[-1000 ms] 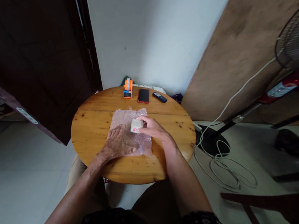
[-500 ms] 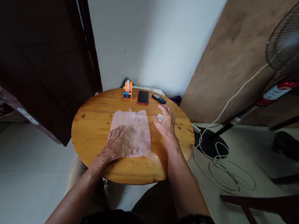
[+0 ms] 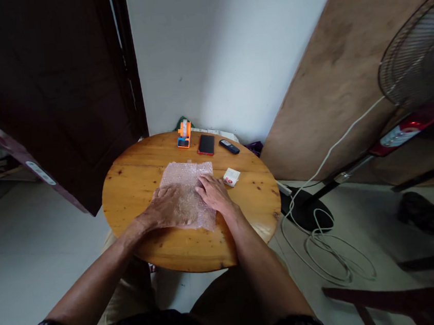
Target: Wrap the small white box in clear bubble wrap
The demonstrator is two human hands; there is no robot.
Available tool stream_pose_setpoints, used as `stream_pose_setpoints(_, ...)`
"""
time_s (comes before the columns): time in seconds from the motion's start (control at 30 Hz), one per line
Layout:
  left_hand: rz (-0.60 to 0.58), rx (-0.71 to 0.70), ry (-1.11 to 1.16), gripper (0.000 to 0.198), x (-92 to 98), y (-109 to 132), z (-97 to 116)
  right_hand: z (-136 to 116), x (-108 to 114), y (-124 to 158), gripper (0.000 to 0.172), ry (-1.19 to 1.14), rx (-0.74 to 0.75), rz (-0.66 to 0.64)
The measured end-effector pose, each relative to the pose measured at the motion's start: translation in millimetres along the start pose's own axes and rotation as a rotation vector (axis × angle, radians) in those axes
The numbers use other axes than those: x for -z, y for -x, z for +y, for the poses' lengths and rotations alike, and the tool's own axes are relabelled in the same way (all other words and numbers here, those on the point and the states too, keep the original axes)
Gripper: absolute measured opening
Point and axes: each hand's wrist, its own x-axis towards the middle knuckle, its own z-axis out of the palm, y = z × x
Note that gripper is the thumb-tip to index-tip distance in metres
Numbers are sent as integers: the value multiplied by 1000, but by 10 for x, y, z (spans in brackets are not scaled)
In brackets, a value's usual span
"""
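Observation:
A sheet of pinkish bubble wrap [image 3: 187, 171] lies flat on the round wooden table [image 3: 126, 187]. My left hand [image 3: 167, 206] rests with its fingers spread on the sheet's left part. On its right side lies my right hand [image 3: 212, 191], palm down with fingers apart, touching the wrap. Just right of that hand sits a small white packet [image 3: 231, 177] with a red mark, on the bare wood. Neither hand grips anything.
Along the table's back stand an orange tape dispenser [image 3: 184, 135], a phone with red edges [image 3: 206, 145] and a small dark phone [image 3: 229, 146]. To the right are a standing fan [image 3: 418, 53] and a coiled white cable [image 3: 327, 254] on the floor.
My right hand has let go of the white packet, leaving it on the table, and moved left onto the bubble wrap. My left hand stays on the wrap.

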Motion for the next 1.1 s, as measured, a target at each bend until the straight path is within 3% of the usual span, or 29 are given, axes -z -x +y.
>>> stream_pose_setpoints(0.17, 90, 2, -2, 72, 96, -145, 15, 16, -24, -12, 44, -7, 5, -3)
stream_pose_setpoints(0.27, 99, -38, 7, 70, 135, -337, -22, 26, -42, -12, 44, -5, 3, 4)
stream_pose_setpoints(0.4, 69, 69, -39, 71, 78, -519, -171, 35, -82, -17, 46, 16, -13, 8)
stream_pose_setpoints(0.8, 210, 60, -16, 67, -91, -483, -299, 16, -42, -10, 42, 43, -48, 26)
stream_pose_setpoints(1.1, 218, 38, -5, 68, -48, -460, -245, 53, -94, -26, 42, 6, -51, 49)
